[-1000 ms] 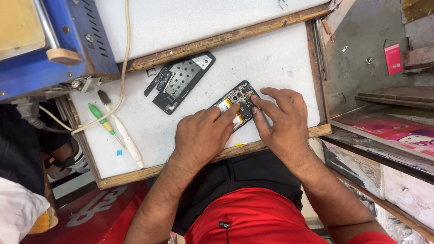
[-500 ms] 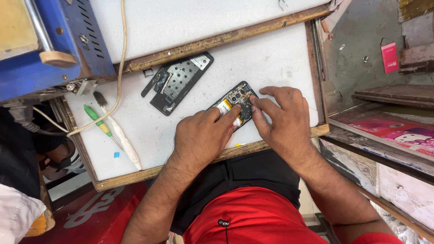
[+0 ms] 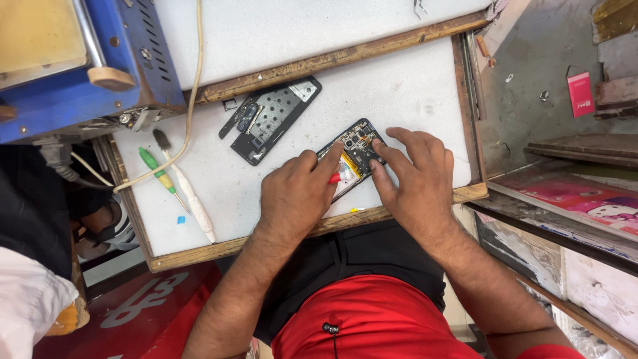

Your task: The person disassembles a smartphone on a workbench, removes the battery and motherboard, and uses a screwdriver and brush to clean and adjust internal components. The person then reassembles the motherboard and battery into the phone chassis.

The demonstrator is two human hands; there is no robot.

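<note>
White counter (image 3: 279, 193) | open phone (image 3: 353, 154) lies slanted under both my hands | left hand (image 3: 296, 196) pinches a red tool (image 3: 335, 177) | right hand (image 3: 415, 176) spread, fingertips pressing phone, equally near.

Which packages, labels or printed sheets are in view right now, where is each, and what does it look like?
Small red box: on the grey surface at right, upright rectangle, white print.
Pink printed sheet: on the shelf at right, flat, pink and red with pale picture.
Yellow label: inside the opened phone between both hands, narrow strip.
Red floor mat: lower left, pale lettering.
</note>
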